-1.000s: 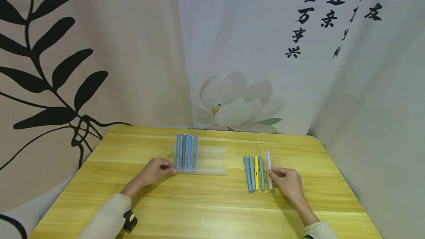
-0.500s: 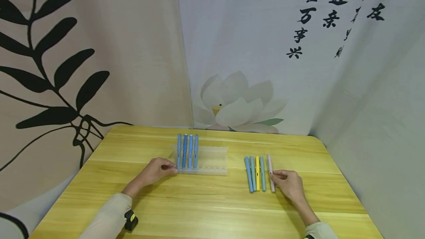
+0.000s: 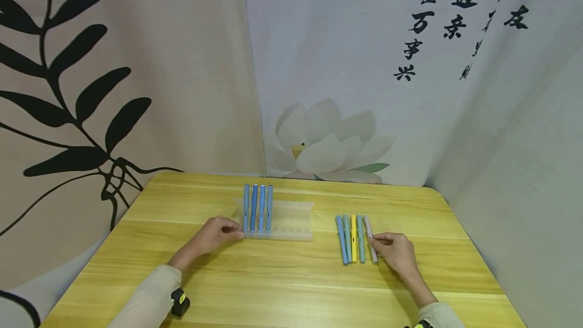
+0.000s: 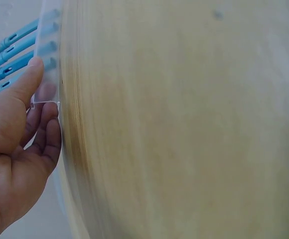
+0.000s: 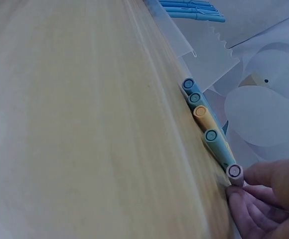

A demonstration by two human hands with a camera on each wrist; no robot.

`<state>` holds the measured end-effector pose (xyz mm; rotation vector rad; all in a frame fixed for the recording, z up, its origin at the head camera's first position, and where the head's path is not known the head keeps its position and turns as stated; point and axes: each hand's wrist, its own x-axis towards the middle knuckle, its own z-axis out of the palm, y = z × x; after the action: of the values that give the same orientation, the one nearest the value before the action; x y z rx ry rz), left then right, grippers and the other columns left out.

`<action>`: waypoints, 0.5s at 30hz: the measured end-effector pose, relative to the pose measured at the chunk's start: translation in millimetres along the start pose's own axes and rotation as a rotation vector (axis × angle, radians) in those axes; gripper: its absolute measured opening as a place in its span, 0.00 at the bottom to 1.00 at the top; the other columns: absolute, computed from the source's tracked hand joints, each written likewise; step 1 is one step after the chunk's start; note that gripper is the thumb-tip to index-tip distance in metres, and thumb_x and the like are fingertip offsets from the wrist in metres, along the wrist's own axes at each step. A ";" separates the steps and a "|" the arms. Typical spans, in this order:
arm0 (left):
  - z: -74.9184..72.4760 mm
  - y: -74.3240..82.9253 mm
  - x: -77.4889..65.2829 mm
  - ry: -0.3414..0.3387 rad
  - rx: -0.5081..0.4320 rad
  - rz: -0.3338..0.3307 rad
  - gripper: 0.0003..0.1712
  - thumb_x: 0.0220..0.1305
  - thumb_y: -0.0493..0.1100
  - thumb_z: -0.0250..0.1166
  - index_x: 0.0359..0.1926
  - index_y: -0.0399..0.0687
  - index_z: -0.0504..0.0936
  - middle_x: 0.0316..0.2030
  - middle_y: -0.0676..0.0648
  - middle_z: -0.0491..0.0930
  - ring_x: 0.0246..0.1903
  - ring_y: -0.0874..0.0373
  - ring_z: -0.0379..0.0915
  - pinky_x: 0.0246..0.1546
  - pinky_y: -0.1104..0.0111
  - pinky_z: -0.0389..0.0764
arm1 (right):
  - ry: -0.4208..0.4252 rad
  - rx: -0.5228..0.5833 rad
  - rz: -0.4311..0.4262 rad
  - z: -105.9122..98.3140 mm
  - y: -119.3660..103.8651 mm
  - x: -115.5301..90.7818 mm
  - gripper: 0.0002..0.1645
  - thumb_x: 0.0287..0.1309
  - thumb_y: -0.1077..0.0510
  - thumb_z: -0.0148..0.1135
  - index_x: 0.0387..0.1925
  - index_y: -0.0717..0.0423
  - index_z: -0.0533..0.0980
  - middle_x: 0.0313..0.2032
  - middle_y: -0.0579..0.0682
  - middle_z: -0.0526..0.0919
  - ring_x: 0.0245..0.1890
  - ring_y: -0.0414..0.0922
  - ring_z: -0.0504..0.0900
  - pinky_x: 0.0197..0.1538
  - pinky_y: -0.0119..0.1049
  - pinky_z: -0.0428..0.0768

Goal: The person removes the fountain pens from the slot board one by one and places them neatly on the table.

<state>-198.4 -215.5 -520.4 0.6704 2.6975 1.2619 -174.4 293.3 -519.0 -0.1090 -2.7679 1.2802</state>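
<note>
My left hand [image 3: 213,239] pinches the near left corner of a clear plastic pen rack [image 3: 291,220]; in the left wrist view the thumb lies on its top and the fingers curl at its end. Several blue pens [image 3: 253,209] lie side by side in the rack's left part. Toward the right, my right hand [image 3: 397,253] pinches a pale pink pen [image 3: 370,237] between thumb and fingers, down at the table. Left of it lie a green pen [image 3: 361,239], a yellow pen [image 3: 354,239], another green pen [image 3: 347,239] and a blue pen [image 3: 341,241], nearly parallel.
All this is on a wooden table [image 3: 291,287]. Behind its far edge hangs a cloth backdrop [image 3: 337,65] with a lotus and dark writing, and a leaf-print cloth [image 3: 191,75] is at the left.
The pale pink pen has come down and moved left at its top, now leaning close to the nearest green pen, with my right hand still gripping it. My left hand keeps its place at the rack.
</note>
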 end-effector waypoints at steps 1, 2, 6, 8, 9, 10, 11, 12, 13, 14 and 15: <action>0.1 0.0 0.0 0.000 -0.001 0.000 0.09 0.69 0.47 0.69 0.42 0.48 0.90 0.34 0.55 0.86 0.30 0.65 0.73 0.34 0.70 0.78 | -0.001 0.002 0.004 0.0 -0.2 0.0 0.12 0.61 0.57 0.73 0.41 0.62 0.88 0.32 0.54 0.90 0.28 0.41 0.87 0.29 0.30 0.82; 0.2 -0.1 -0.1 0.001 -0.002 0.001 0.09 0.69 0.47 0.69 0.42 0.48 0.90 0.34 0.56 0.86 0.30 0.65 0.73 0.34 0.70 0.78 | -0.002 0.003 0.006 -0.2 -0.7 -0.2 0.12 0.61 0.57 0.73 0.42 0.62 0.88 0.32 0.54 0.90 0.28 0.41 0.87 0.29 0.30 0.83; 0.6 -0.7 0.0 0.000 -0.010 0.006 0.08 0.69 0.47 0.69 0.41 0.48 0.90 0.33 0.55 0.86 0.28 0.64 0.72 0.32 0.70 0.77 | -0.007 0.007 0.016 -2.6 -3.0 -0.4 0.13 0.62 0.56 0.72 0.42 0.62 0.87 0.32 0.53 0.90 0.27 0.41 0.87 0.29 0.31 0.82; 0.7 -0.9 0.1 0.000 -0.011 0.005 0.08 0.69 0.47 0.68 0.40 0.49 0.90 0.32 0.55 0.85 0.28 0.64 0.71 0.32 0.71 0.76 | -0.005 -0.004 0.016 -4.8 -4.7 -0.5 0.14 0.63 0.55 0.71 0.43 0.62 0.87 0.33 0.53 0.89 0.27 0.41 0.86 0.29 0.32 0.82; 0.8 -0.9 0.3 -0.001 -0.011 0.004 0.08 0.69 0.47 0.68 0.40 0.49 0.90 0.32 0.55 0.85 0.28 0.64 0.71 0.31 0.71 0.76 | -0.001 -0.010 0.017 -5.9 -5.9 -0.4 0.14 0.63 0.55 0.71 0.43 0.62 0.87 0.33 0.52 0.89 0.28 0.41 0.86 0.30 0.32 0.81; 0.7 -0.9 0.4 -0.002 -0.009 0.003 0.08 0.70 0.47 0.68 0.40 0.49 0.90 0.32 0.55 0.85 0.28 0.64 0.70 0.31 0.71 0.76 | 0.004 -0.019 0.013 -6.9 -7.1 -0.2 0.14 0.63 0.54 0.71 0.43 0.62 0.87 0.33 0.52 0.89 0.29 0.41 0.86 0.30 0.32 0.81; 0.7 -0.6 0.4 -0.003 -0.007 0.000 0.08 0.70 0.47 0.68 0.40 0.49 0.90 0.32 0.55 0.85 0.28 0.64 0.70 0.31 0.71 0.76 | 0.009 -0.023 0.011 -7.9 -8.8 -0.1 0.14 0.63 0.54 0.71 0.44 0.61 0.87 0.34 0.52 0.89 0.30 0.41 0.85 0.31 0.33 0.81; 0.7 -0.3 0.4 -0.003 -0.006 -0.005 0.08 0.70 0.47 0.68 0.40 0.49 0.90 0.32 0.55 0.85 0.28 0.64 0.70 0.32 0.71 0.76 | 0.011 -0.030 0.002 -8.8 -10.5 0.3 0.15 0.64 0.53 0.71 0.44 0.61 0.87 0.35 0.52 0.89 0.31 0.42 0.85 0.32 0.33 0.81; 0.5 0.0 0.4 -0.003 -0.006 -0.003 0.08 0.70 0.47 0.68 0.40 0.49 0.90 0.32 0.55 0.85 0.28 0.64 0.70 0.32 0.71 0.76 | 0.012 -0.033 -0.006 -9.3 -12.7 0.7 0.15 0.64 0.53 0.70 0.45 0.60 0.87 0.35 0.51 0.89 0.33 0.42 0.85 0.33 0.33 0.81; 0.4 0.3 0.4 -0.003 -0.004 -0.002 0.08 0.70 0.47 0.68 0.40 0.49 0.90 0.32 0.55 0.85 0.28 0.64 0.70 0.32 0.71 0.76 | 0.014 -0.033 -0.019 -9.6 -15.0 1.6 0.16 0.64 0.52 0.70 0.46 0.59 0.87 0.36 0.51 0.89 0.34 0.42 0.85 0.35 0.34 0.81; 0.2 0.6 0.3 -0.003 -0.003 0.001 0.08 0.70 0.47 0.68 0.40 0.48 0.90 0.32 0.55 0.85 0.28 0.65 0.71 0.32 0.71 0.76 | 0.016 -0.028 -0.031 -9.5 -17.5 2.4 0.16 0.65 0.52 0.70 0.47 0.58 0.87 0.37 0.51 0.90 0.35 0.43 0.86 0.36 0.34 0.82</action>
<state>-198.4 -214.9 -520.0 0.6722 2.6933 1.2636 -176.2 289.5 -499.4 -0.0769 -2.7633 1.2284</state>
